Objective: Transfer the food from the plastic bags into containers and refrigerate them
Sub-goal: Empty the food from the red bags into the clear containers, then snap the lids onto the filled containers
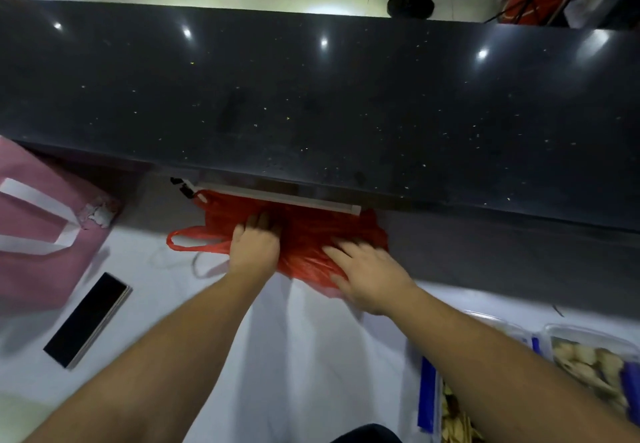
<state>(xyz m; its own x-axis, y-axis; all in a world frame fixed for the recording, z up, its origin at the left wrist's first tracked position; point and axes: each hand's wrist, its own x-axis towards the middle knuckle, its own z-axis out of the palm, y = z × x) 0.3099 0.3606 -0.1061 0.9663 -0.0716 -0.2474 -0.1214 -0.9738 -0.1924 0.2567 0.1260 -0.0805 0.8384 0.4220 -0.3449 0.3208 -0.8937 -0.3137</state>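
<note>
A flattened red plastic bag lies on the white counter against the base of the raised dark ledge. My left hand presses flat on the bag's left part, fingers straight. My right hand lies palm down on its right part, fingers spread. One bag handle loops out to the left. At the lower right stand two clear containers with blue clips, one holding pale food pieces and one partly hidden under my right forearm.
A pink paper bag with white handles lies at the left. A black phone lies face up near it. The glossy dark ledge runs across the back, with a light strip under its edge.
</note>
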